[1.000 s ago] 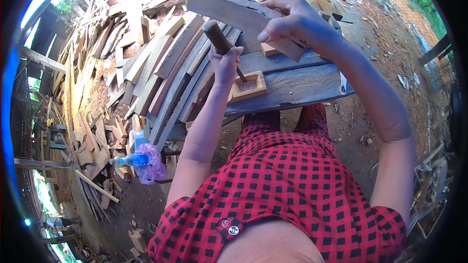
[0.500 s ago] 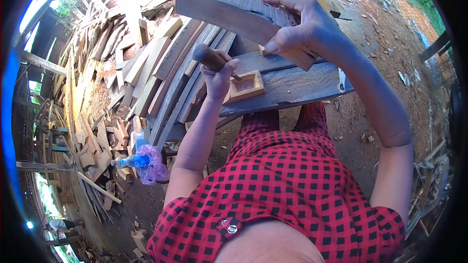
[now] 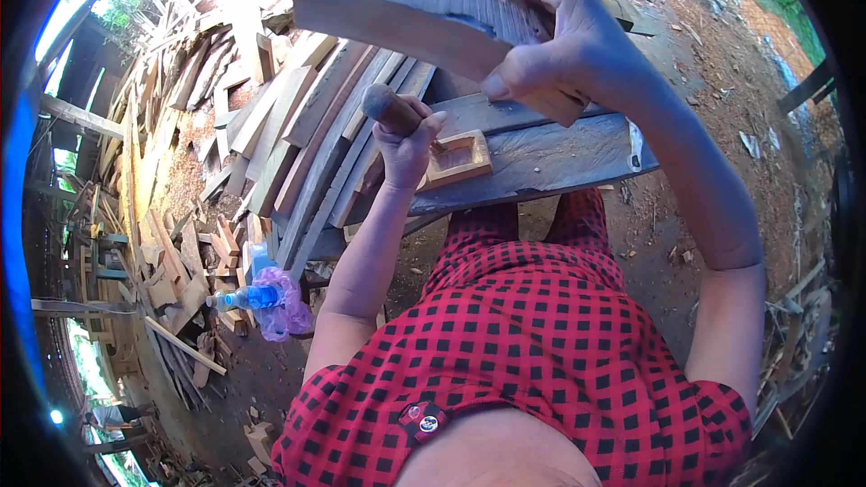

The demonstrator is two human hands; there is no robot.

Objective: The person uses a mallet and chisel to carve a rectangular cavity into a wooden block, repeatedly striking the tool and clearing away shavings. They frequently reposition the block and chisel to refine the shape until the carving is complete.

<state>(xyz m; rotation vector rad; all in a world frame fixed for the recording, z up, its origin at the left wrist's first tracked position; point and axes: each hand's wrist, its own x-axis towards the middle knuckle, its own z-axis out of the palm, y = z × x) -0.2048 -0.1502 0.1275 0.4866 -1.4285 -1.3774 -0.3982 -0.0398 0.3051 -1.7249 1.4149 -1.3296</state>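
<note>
A left hand [image 3: 406, 149] gripped a chisel [image 3: 388, 108] at a hollowed piece of wood [image 3: 458, 175] while the right hand [image 3: 564, 59] held a thick block [image 3: 397, 4] aloft.
The left hand was closed round the chisel's handle, which leaned to the left; its blade pointed toward the hollow, the tip too small to make out. The right hand clasped one end of the block, apart from the handle. The hollowed piece lay on a plank bench [image 3: 559, 162], beside stacked boards [image 3: 311, 117]. The step in hand appeared to be chiselling the hollow; the next move seemed to call for a steady chisel and the block lined up with its handle.
</note>
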